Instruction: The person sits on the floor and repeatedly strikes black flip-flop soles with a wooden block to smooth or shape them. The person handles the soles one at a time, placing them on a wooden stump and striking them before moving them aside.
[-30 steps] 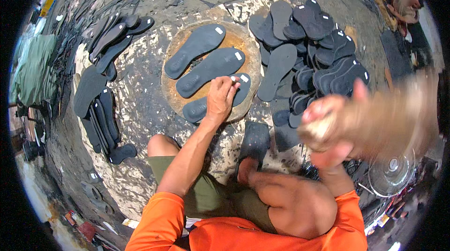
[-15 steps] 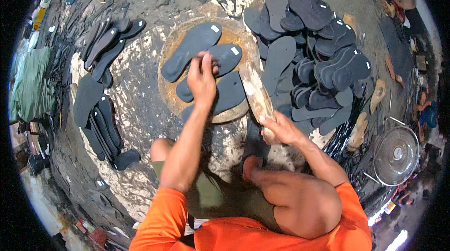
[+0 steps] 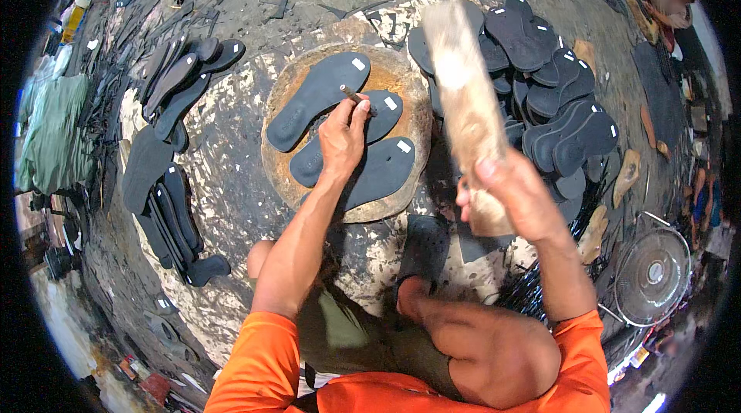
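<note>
Item: left hand [image 3: 343, 135], 1, centre of the frame. Thumb and fingers drawn together in a pinch round a short dark rod [image 3: 351, 95]; the rod is tilted, its upper end toward the upper left, over the middle insole. Contact between its lower end and the insole: cannot tell.

Item: right hand [image 3: 515, 193], 1, right of centre. Fingers curled round the narrow end of a wooden bat [image 3: 467, 81], pale brown, blurred, its broad end toward the top of the frame, in front of part of the insole pile.

Item: round block [image 3: 421, 123], 1, centre, rust-brown on top with a paler rim.

Item: dark insoles on the block, 3, lying slantwise side by side: upper insole [image 3: 320, 100], middle insole [image 3: 386, 121], lower insole [image 3: 378, 174]. Each bears 1 white label near its upper right end. The left hand and forearm cover parts of the middle and lower insoles.

Item: insole pile [image 3: 571, 135], upper right, overlapping, many with white labels.

Item: insole stack [image 3: 181, 208], left of centre, some pieces on edge; further insoles [image 3: 177, 77] above it.

Item: round fan [image 3: 654, 270], 1, lower right.

Item: green cloth [image 3: 54, 135], 1, left edge.
</note>
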### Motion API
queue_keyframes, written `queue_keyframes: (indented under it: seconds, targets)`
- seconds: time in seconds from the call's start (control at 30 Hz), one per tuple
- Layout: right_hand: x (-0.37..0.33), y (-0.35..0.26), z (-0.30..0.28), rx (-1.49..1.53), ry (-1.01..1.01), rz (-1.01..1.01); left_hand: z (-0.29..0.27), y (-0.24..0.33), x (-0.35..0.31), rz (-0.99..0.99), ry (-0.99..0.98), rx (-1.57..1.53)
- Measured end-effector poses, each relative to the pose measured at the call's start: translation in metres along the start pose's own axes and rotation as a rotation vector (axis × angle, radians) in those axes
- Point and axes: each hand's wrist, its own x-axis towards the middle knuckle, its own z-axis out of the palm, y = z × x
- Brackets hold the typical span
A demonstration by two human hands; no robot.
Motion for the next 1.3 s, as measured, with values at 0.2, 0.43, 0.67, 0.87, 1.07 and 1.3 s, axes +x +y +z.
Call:
queue_keyframes:
  seconds: [0.2, 0.43, 0.67, 0.87, 1.07, 1.3]
  targets:
    - [-0.011, -0.056, 0.030, 0.011, 0.075, -0.733, 0.002, -0.005, -0.009, 0.265, 0.069, 0.054]
    - [0.065, 0.085, -0.008, -0.113, -0.186, 0.065, 0.010, -0.016, -0.011, 0.511, 0.059, 0.180]
    - [0.082, 0.126, -0.015, -0.042, -0.106, 0.241, -0.014, 0.003, 0.037, -0.177, 0.364, -0.586]
    - [0.077, 0.093, 0.000, 0.011, -0.091, 0.313, -0.024, -0.021, 0.084, 0.068, 0.193, -0.033]
    - [0.064, -0.004, 0.006, 0.079, -0.121, 0.050, -0.024, -0.022, 0.076, 0.178, 0.205, 0.119]
    - [0.054, -0.055, 0.046, 0.107, -0.053, -1.019, -0.019, -0.028, 0.073, 0.384, 0.232, 0.150]
